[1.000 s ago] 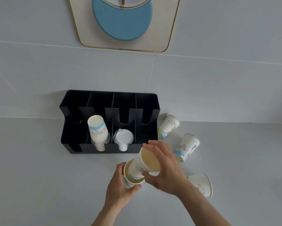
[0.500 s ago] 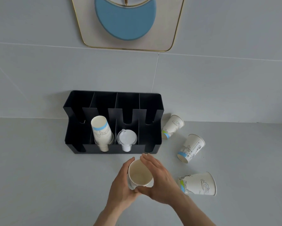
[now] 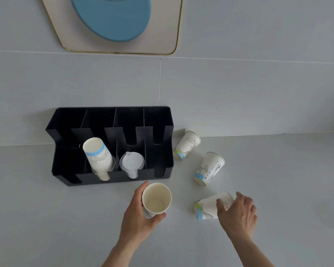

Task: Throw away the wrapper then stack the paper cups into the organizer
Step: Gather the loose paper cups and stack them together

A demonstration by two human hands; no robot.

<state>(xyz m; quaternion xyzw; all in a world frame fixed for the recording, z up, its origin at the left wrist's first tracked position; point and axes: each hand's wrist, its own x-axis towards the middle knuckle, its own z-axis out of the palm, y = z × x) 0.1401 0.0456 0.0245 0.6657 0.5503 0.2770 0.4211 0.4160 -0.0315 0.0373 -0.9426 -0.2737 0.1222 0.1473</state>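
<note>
My left hand [image 3: 137,218] is shut on a nested pair of white paper cups [image 3: 156,199], held just in front of the black organizer [image 3: 112,116] with the open mouth towards me. To the right, my right hand [image 3: 237,212] has its fingers spread over a printed paper cup [image 3: 206,208] that lies on its side on the counter; the fingers touch it without closing. Two more cups [image 3: 187,144] [image 3: 209,168] lie on their sides right of the organizer. A tilted stack of cups [image 3: 98,157] sits in the organizer's second slot. No wrapper is in view.
White plastic lids [image 3: 131,162] fill the organizer's third slot; its first and fourth slots look empty. The organizer stands against a grey tiled wall, with a gold-rimmed panel [image 3: 121,26] hanging above. The grey counter [image 3: 46,218] stretches out to the left and right.
My right hand pushed one cup into the other, let go and moved right onto the lying cup. My left hand kept the nested cups in about the same place.
</note>
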